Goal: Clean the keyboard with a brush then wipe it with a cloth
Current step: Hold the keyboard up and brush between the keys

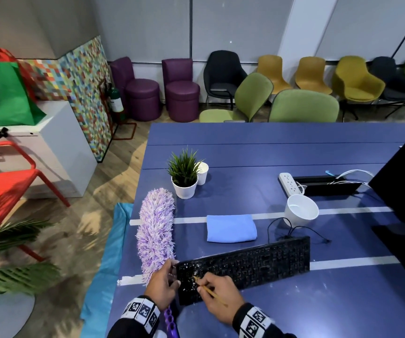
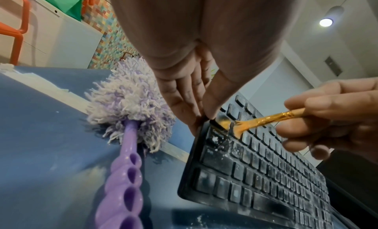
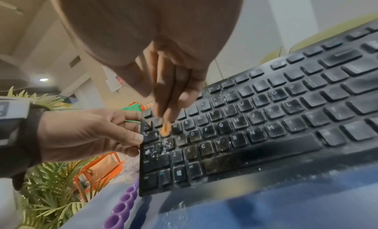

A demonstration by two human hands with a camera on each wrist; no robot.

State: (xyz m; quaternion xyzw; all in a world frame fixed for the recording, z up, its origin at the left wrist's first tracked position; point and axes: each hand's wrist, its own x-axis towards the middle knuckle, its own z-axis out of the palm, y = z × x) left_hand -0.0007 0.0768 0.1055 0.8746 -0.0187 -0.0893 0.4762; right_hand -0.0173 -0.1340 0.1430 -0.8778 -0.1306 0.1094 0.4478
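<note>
1. On the blue worktop (image 1: pixel 257 152), the black keyboard (image 1: pixel 252 264) is lying at an angle near the front edge, its left end nearest the person, with white crumbs and dust sitting thickest on the left-hand keys. Sweeping those crumbs toward the open left edge, rather than deeper along the rows, looks like the best way to clear them.

2. Beyond the keyboard, the folded blue cloth (image 1: pixel 230 228) is waiting untouched, so the wipe is not yet due; brushing should cover the whole board first, and most keys to the right are still looking dusty.

3. Just left of the keyboard, the purple duster (image 1: pixel 156 230) is lying flat with its handle pointing toward the person. Crumbs pushed off the left end may be landing in its fibres, so angling the strokes toward the bare worktop in front seems wiser.

4. The left hand (image 1: pixel 162 286) is pinching the keyboard's far-left corner, thumb on the top edge and fingers behind, bracing it. Keeping that hold firm should stop the board from sliding under the strokes.

5. The right hand (image 1: pixel 221 298) is pinching the thin gold brush (image 2: pixel 263 120) between thumb and fingers like a pencil, with the bristles touching the keys near the upper-left corner. Short, light flicks along the gaps between the keys, working row by row, should be lifting grit without grinding it in.
</note>
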